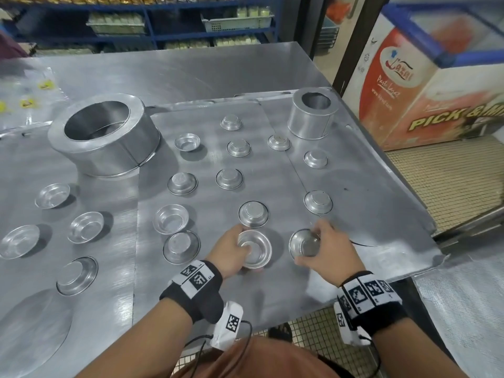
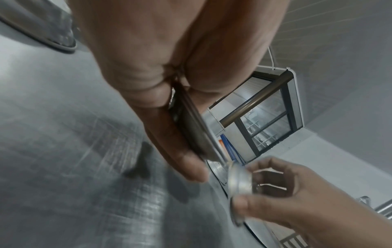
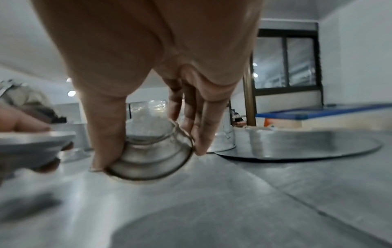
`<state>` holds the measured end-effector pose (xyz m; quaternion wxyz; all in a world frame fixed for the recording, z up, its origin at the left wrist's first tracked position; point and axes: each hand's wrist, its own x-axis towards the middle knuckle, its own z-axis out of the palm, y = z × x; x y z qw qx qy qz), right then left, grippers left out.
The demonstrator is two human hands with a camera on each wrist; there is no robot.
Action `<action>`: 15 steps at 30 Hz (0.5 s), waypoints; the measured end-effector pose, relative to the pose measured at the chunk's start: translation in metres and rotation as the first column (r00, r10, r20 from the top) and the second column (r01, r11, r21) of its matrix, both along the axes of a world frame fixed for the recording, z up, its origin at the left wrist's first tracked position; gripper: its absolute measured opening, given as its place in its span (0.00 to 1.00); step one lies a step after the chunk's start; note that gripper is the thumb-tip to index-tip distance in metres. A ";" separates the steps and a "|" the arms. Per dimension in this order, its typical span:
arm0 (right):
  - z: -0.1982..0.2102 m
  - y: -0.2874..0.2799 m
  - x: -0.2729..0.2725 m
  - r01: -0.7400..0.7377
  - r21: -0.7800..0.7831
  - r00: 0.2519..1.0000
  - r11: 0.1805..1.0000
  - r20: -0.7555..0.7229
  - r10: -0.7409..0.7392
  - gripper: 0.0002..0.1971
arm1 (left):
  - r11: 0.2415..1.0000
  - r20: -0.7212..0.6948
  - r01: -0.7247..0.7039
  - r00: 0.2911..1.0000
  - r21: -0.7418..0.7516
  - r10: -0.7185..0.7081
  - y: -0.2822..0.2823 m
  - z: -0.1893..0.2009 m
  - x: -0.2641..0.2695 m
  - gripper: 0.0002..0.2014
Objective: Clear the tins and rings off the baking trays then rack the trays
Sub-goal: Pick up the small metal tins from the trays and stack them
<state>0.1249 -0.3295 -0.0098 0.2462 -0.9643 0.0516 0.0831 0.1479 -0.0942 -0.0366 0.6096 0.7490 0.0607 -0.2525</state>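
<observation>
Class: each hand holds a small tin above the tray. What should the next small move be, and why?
Probably nest the right hand's tin into the left hand's tin: both are lifted, side by side, and many loose tins remain on the tray.

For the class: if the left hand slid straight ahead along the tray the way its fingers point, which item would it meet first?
Most likely the upturned tin just beyond the left hand, which holds its own tin; depth is uncertain.

We wear black wristbands on bare forearms, each ringed by a white strip printed with square black-and-white coded tags. A small white tagged camera block hangs under the left wristband (image 1: 191, 293) and another under the right wristband (image 1: 368, 298), each trailing a thin black cable toward our rust-brown shirt (image 1: 259, 361).
</observation>
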 end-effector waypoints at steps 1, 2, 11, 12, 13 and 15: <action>0.000 0.001 0.000 0.002 0.102 0.998 0.995 0.057 -0.008 0.35 | 1.000 -0.011 0.001 1.000 -0.002 -0.001 0.000 0.000 0.000 0.16; 0.000 0.002 0.000 -0.031 0.180 0.992 0.983 0.122 0.009 0.37 | 1.000 -0.027 -0.012 1.000 -0.008 0.012 -0.001 -0.001 0.001 0.17; 0.015 0.042 -0.003 -0.230 0.459 0.925 0.858 0.378 0.045 0.31 | 0.974 -0.135 -0.146 0.983 -0.172 0.124 -0.008 0.009 0.004 0.22; 0.013 0.044 -0.002 -0.239 0.469 0.931 0.851 0.358 0.064 0.31 | 0.970 -0.144 -0.150 0.982 -0.194 0.123 -0.007 0.011 0.004 0.21; 0.010 0.045 -0.001 -0.255 0.467 0.934 0.846 0.347 0.090 0.32 | 0.964 -0.148 -0.158 0.981 -0.212 0.128 -0.008 0.013 0.005 0.18; 0.004 0.048 0.001 -0.293 0.463 0.930 0.837 0.340 0.137 0.32 | 0.961 -0.131 -0.164 0.982 -0.224 0.137 -0.010 0.015 0.005 0.13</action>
